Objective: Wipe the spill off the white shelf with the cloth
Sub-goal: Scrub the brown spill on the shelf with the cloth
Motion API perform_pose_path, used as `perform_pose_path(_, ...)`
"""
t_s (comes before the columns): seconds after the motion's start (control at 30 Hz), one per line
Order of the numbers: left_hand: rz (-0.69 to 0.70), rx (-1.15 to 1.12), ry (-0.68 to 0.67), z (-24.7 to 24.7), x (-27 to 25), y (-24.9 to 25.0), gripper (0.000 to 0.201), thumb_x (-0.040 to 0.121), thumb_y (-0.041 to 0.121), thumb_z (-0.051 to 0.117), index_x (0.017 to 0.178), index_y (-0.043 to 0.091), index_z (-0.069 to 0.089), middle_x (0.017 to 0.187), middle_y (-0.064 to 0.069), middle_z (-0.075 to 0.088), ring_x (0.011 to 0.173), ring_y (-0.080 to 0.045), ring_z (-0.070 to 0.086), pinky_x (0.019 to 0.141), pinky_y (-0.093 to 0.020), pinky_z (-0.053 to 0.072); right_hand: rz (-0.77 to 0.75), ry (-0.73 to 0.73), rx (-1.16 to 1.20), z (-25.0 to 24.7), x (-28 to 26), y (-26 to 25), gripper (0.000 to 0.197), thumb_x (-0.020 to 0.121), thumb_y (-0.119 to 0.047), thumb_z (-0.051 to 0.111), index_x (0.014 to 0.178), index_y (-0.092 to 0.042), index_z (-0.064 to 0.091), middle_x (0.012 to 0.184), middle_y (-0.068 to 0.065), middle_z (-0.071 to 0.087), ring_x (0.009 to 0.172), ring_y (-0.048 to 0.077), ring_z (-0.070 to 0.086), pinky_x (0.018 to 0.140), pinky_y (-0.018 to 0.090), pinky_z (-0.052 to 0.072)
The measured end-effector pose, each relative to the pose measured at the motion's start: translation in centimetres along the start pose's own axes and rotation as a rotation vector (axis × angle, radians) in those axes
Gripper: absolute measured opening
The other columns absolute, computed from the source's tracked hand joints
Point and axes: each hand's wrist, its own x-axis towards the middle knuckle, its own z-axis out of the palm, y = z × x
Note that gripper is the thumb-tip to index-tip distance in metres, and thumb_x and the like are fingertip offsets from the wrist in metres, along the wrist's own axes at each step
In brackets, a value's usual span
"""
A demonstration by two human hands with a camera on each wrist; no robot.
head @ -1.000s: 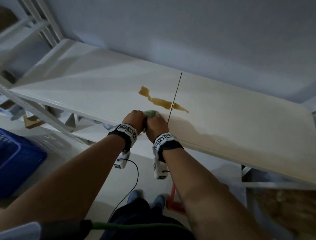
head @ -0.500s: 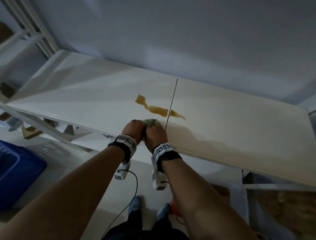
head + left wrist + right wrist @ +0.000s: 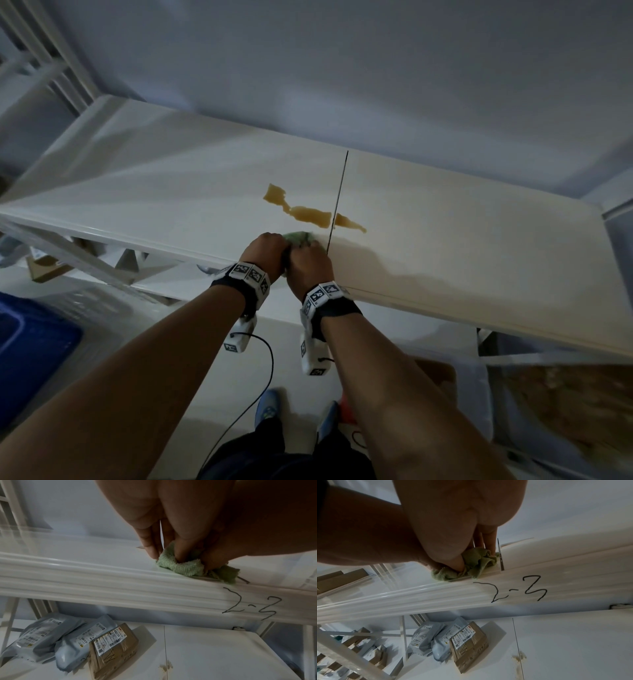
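A brown spill (image 3: pixel 310 214) streaks across the white shelf (image 3: pixel 154 192), crossing the dark seam (image 3: pixel 337 202) between its two boards. Just nearer than the spill, at the shelf's front edge, lies a bunched green cloth (image 3: pixel 300 237) (image 3: pixel 181 566) (image 3: pixel 477 559). Both hands hold it side by side: my left hand (image 3: pixel 265 251) (image 3: pixel 173 545) grips its left part with curled fingers, and my right hand (image 3: pixel 308 263) (image 3: pixel 462 555) pinches its right part with thumb and fingers. The cloth sits left of the seam and does not touch the spill.
The shelf's front rail (image 3: pixel 120 585) bears the handwritten mark "2-3" (image 3: pixel 520 589). On the lower shelf (image 3: pixel 214 655) lie two grey mail bags (image 3: pixel 51 635) and a brown parcel (image 3: pixel 111 647). A blue crate (image 3: pixel 30 356) stands on the floor at left. A grey wall (image 3: pixel 342 68) backs the shelf.
Both hands stay on the cloth at the shelf's front edge. The head view has tilted, so the shelf and spill sit slightly lower in the picture.
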Motion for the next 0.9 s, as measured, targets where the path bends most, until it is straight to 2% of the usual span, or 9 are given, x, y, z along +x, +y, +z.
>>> perform_pose_path(0.2, 0.031, 0.016, -0.012, 0.1, 0.1, 0.6, 0.017, 0.082, 0.004, 0.053, 0.084, 0.010, 0.068, 0.091, -0.010, 0.069, 0.089, -0.028, 0.065, 0.074, -0.034, 0.053, 0.049, 0.036, 0.042, 0.2, -0.7, 0.3, 0.025, 0.092, -0.011, 0.052, 0.109, -0.002, 0.067, 0.116, 0.017, 0.065, 0.120, 0.032, 0.052, 0.091, 0.039, 0.048)
perform_pose_path(0.37, 0.036, 0.024, -0.032, 0.4, 0.5, 0.9, 0.017, 0.082, 0.003, 0.051, 0.081, 0.007, 0.067, 0.090, -0.012, 0.069, 0.087, -0.029, 0.066, 0.073, -0.036, 0.054, 0.051, 0.137, 0.026, 0.7, -1.2, 0.3, 0.023, 0.088, -0.007, 0.052, 0.104, -0.003, 0.067, 0.111, 0.017, 0.065, 0.119, 0.034, 0.051, 0.084, 0.041, 0.050)
perform_pose_path(0.5, 0.053, 0.012, -0.015, 0.6, 0.7, 0.9, 0.018, 0.084, 0.002, 0.050, 0.084, 0.006, 0.067, 0.091, -0.012, 0.069, 0.089, -0.030, 0.066, 0.074, -0.036, 0.054, 0.065, 0.112, 0.022, 0.1, -1.5, 0.0, 0.024, 0.087, -0.005, 0.052, 0.106, -0.002, 0.067, 0.114, 0.017, 0.064, 0.121, 0.034, 0.051, 0.084, 0.040, 0.050)
perform_pose_path(0.63, 0.067, -0.022, 0.013, 1.0, 0.7, 0.4, 0.017, 0.082, 0.003, 0.050, 0.080, 0.008, 0.066, 0.089, -0.012, 0.068, 0.088, -0.030, 0.065, 0.070, -0.036, 0.052, 0.136, 0.034, 0.041, -0.1, -0.9, -0.3, 0.025, 0.089, -0.008, 0.052, 0.109, -0.004, 0.066, 0.118, 0.014, 0.064, 0.119, 0.029, 0.055, 0.085, 0.035, 0.049)
perform_pose_path(0.7, 0.078, -0.013, 0.026, 1.2, 0.4, 0.5, 0.020, 0.084, 0.002, 0.047, 0.083, 0.007, 0.066, 0.092, -0.013, 0.068, 0.089, -0.030, 0.065, 0.071, -0.037, 0.052, 0.174, 0.013, 0.051, 0.0, -0.8, -0.5, 0.026, 0.090, -0.010, 0.052, 0.112, -0.004, 0.065, 0.119, 0.014, 0.063, 0.118, 0.029, 0.056, 0.086, 0.034, 0.048)
perform_pose_path(0.9, 0.068, -0.022, 0.067, 1.4, 0.0, 0.6, 0.024, 0.087, 0.003, 0.043, 0.093, 0.005, 0.067, 0.101, -0.015, 0.065, 0.093, -0.030, 0.064, 0.073, -0.035, 0.051, 0.194, 0.061, 0.064, 0.2, -1.2, -0.5, 0.026, 0.093, -0.006, 0.046, 0.110, -0.004, 0.065, 0.117, 0.015, 0.064, 0.112, 0.031, 0.060, 0.085, 0.035, 0.049)
